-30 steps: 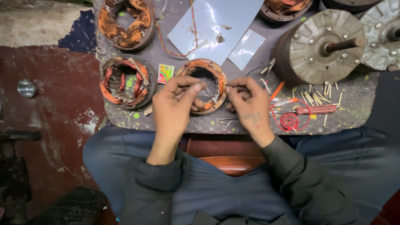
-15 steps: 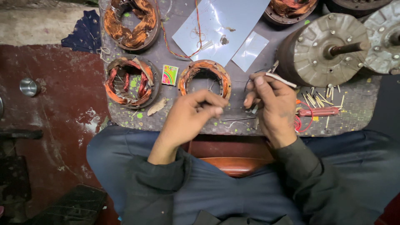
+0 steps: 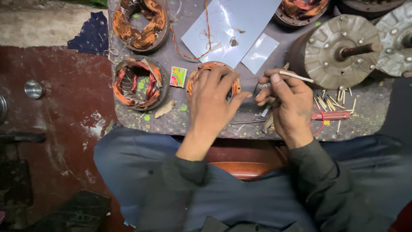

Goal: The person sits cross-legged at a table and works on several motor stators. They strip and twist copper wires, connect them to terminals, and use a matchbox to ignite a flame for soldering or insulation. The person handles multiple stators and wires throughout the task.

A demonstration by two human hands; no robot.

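My left hand (image 3: 213, 99) lies on top of a round copper-wound motor stator (image 3: 198, 74) on the grey work board, its fingers spread over the coil and gripping it. Just to the right, my right hand (image 3: 288, 103) pinches a thin white insulating sleeve (image 3: 296, 77) that sticks out to the right between thumb and forefinger. The two hands nearly touch at the fingertips beside the stator's right rim.
Two more copper stators (image 3: 136, 83) (image 3: 139, 22) sit at left, a small colourful packet (image 3: 178, 76) between them and my left hand. White plastic sheets (image 3: 229, 26), round metal motor housings (image 3: 332, 50), red pliers (image 3: 330, 115) and scattered sticks lie at right. A metal cup (image 3: 33, 89) stands on the red floor.
My right hand rose from the stator's edge holding the white sleeve. My left hand slid forward to cover the stator.
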